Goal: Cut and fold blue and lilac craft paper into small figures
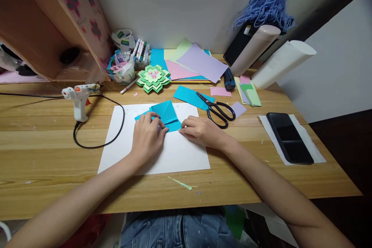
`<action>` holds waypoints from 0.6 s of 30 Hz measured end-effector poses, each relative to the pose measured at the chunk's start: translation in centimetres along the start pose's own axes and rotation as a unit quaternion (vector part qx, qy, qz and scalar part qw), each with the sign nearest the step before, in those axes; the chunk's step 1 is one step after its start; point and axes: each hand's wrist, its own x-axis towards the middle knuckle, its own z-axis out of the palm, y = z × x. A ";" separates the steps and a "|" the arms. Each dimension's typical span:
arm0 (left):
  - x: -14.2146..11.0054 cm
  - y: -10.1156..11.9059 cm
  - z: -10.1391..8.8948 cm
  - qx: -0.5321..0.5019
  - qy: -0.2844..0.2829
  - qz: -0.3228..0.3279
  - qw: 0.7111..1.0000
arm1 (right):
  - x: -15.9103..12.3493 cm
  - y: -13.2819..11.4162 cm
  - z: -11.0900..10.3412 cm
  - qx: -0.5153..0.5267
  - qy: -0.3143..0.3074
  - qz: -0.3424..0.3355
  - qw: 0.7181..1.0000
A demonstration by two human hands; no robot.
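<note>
A folded blue paper piece (166, 113) lies on a white sheet (177, 155) in the middle of the wooden desk (43, 151). My left hand (148, 136) rests on the paper's left part, fingers curled and pressing down on a fold. My right hand (200, 131) pinches the paper's lower right corner against the sheet, fingers pressed together. Part of the blue paper is hidden under both hands.
Black scissors (218, 111) lie on another blue sheet (188, 97) just right of the work. A glue gun (78, 99) with a looping black cord stands at left. A phone (289, 137) lies at right. Coloured papers (200, 64), a green layered paper flower (153, 78), markers and paper rolls line the back.
</note>
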 end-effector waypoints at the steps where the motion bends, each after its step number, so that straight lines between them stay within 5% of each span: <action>1: 0.0 0.0 -0.1 0.001 -0.001 0.001 1.000 | -0.1 0.0 -0.1 -0.002 -0.007 0.001 1.000; 18: 0.2 -1.1 -0.6 -0.019 -0.011 0.053 0.998 | -0.3 0.1 -0.3 -0.048 0.006 -0.024 0.999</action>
